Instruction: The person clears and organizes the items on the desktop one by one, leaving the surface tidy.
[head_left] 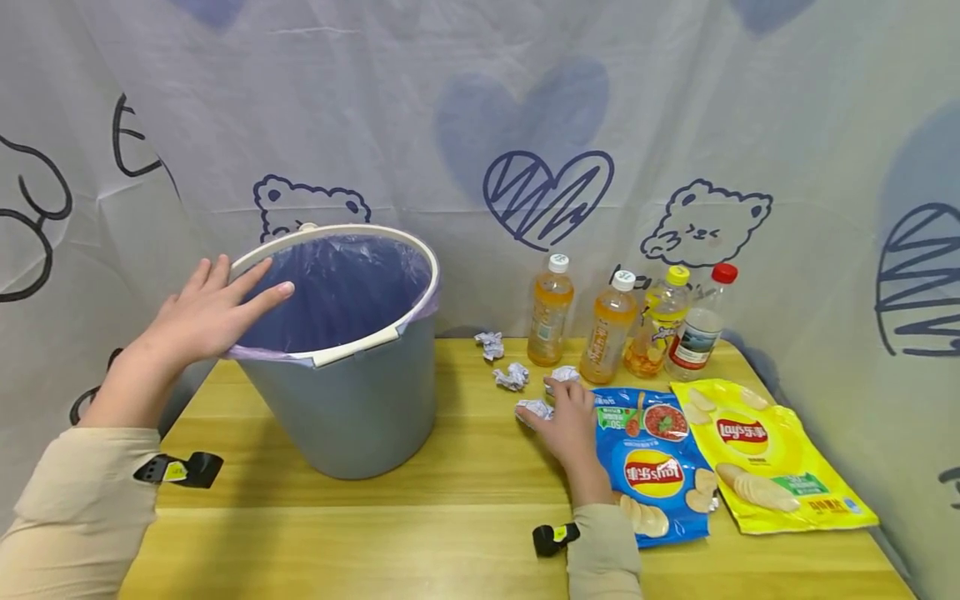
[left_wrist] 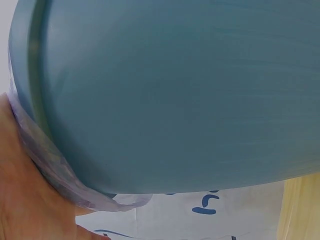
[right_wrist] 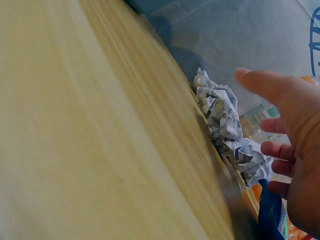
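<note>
A grey-blue bin (head_left: pixel 352 417) with a purple liner (head_left: pixel 330 283) and a white rim stands on the table's left side. My left hand (head_left: pixel 202 312) rests at the bin's left rim with its fingers spread; the left wrist view shows the bin's outer wall (left_wrist: pixel 170 100) close up. Over the crumpled paper balls, my right hand (head_left: pixel 568 425) reaches down, thumb and fingers apart in the right wrist view. A paper ball (right_wrist: pixel 220 112) lies just ahead of those fingers, apart from the thumb. Two more paper balls, one at the back (head_left: pixel 491 345) and one nearer (head_left: pixel 512 377), lie to the left.
Several bottles stand at the back, among them a white-capped one (head_left: pixel 550 321) and a red-capped one (head_left: pixel 697 329). A blue chip bag (head_left: pixel 652 475) and a yellow chip bag (head_left: pixel 780 467) lie right of my right hand. A printed curtain (head_left: pixel 480 125) hangs behind the table.
</note>
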